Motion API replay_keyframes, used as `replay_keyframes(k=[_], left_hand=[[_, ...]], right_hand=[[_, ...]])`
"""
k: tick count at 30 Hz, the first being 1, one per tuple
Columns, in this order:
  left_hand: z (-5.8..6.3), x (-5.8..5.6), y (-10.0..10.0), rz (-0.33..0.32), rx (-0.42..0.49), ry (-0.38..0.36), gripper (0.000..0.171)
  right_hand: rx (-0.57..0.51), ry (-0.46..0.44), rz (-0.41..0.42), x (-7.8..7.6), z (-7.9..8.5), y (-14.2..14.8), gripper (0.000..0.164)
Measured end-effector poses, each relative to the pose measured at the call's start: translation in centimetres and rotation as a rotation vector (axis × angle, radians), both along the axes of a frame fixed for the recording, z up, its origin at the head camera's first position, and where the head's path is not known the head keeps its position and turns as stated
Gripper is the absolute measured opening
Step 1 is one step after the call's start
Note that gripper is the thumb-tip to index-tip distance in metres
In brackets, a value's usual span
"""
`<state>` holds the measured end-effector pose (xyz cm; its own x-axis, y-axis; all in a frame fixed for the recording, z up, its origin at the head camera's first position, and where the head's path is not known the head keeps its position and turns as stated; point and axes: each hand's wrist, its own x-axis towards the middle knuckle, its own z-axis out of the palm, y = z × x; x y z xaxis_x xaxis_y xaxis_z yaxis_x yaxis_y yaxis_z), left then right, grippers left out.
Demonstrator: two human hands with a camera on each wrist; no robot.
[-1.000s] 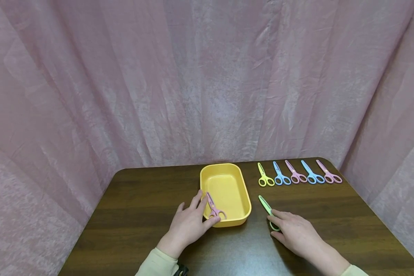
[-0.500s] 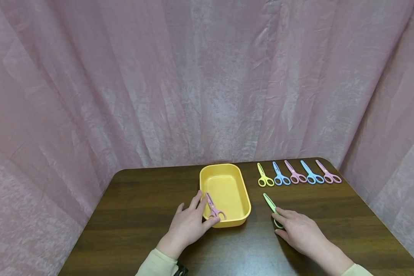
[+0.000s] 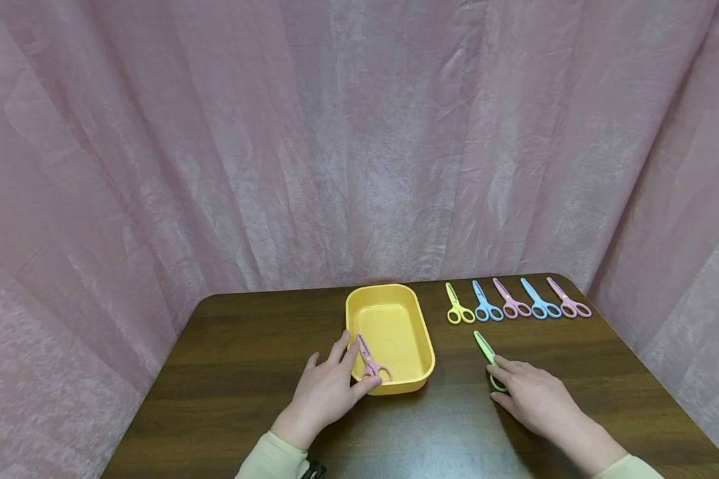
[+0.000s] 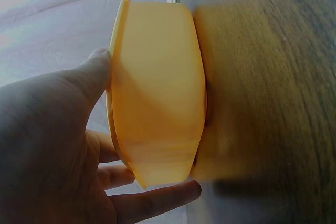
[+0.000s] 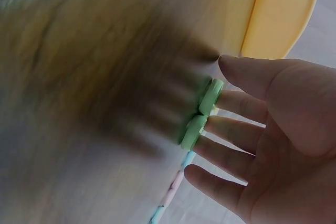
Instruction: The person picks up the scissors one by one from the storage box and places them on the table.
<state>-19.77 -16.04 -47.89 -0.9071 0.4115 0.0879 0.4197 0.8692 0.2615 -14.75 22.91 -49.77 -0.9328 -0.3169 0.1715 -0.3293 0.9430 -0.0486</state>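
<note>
My left hand (image 3: 326, 396) rests at the near left corner of a yellow plastic tray (image 3: 398, 336), thumb and fingertips on its rim. The left wrist view shows the thumb lying over the rim and the fingers reaching past the tray's side. Inside the tray, along its left side, lie pink scissors (image 3: 368, 357). To the right of the tray, my right hand (image 3: 534, 396) touches light green scissors (image 3: 484, 346) with extended fingertips at the handle loops. Their blades point away from me. In the right wrist view the thumb stands apart from the green loops (image 5: 211, 97).
Along the far right of the brown wooden table (image 3: 263, 346) lies a row of yellow scissors (image 3: 457, 305), blue scissors (image 3: 484, 303), pink scissors (image 3: 510, 299), more blue scissors (image 3: 539, 301) and more pink scissors (image 3: 566, 299). A pink curtain (image 3: 359, 146) hangs behind the table.
The green scissors have slid right and slightly away from me under my right hand's fingertips, farther from the tray. My left hand and the tray have stayed in place.
</note>
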Motion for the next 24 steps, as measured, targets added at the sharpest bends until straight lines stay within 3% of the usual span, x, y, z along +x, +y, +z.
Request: replay_keyframes(k=[24], left_hand=[[-0.2,0.1,0.0,-0.001,0.012,0.014,0.091]], right_hand=[[-0.042,0.015,-0.099,-0.1,-0.2,5.0,0.046]])
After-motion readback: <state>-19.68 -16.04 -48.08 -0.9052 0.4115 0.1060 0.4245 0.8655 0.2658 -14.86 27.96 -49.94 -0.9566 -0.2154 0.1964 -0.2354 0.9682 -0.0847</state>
